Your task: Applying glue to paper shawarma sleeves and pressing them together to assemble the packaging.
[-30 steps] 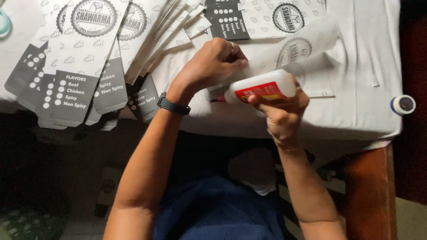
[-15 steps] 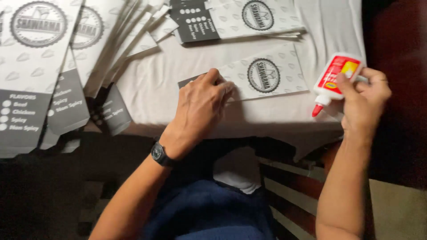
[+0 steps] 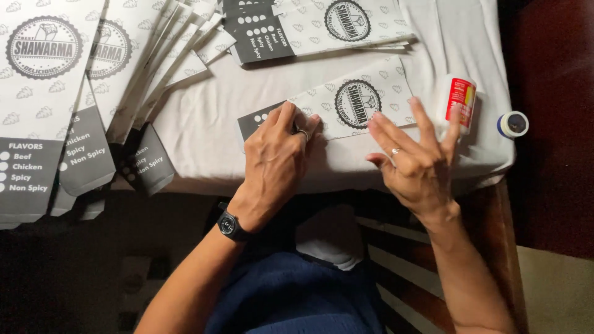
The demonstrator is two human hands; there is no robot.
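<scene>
A flat white paper sleeve (image 3: 346, 102) with a round stamp and a dark grey end lies on the white cloth-covered table (image 3: 204, 130). My left hand (image 3: 275, 154), with a black wristwatch, presses its fingers down on the sleeve's grey end. Beside it my right hand (image 3: 414, 161) hovers with spread fingers over the sleeve's right end, holding nothing. A white glue bottle with a red label (image 3: 458, 102) stands on the cloth just past my right fingertips.
A fanned pile of the same printed sleeves (image 3: 93, 93) covers the left of the table, and more (image 3: 315, 25) lie at the top. A small round blue-rimmed cap (image 3: 513, 124) sits at the table's right edge. A wooden chair frame (image 3: 427, 247) shows below.
My right hand carried the glue bottle to the right, set it down on the cloth and let go. It now hovers open over the sleeve. The left hand stayed pressing the sleeve.
</scene>
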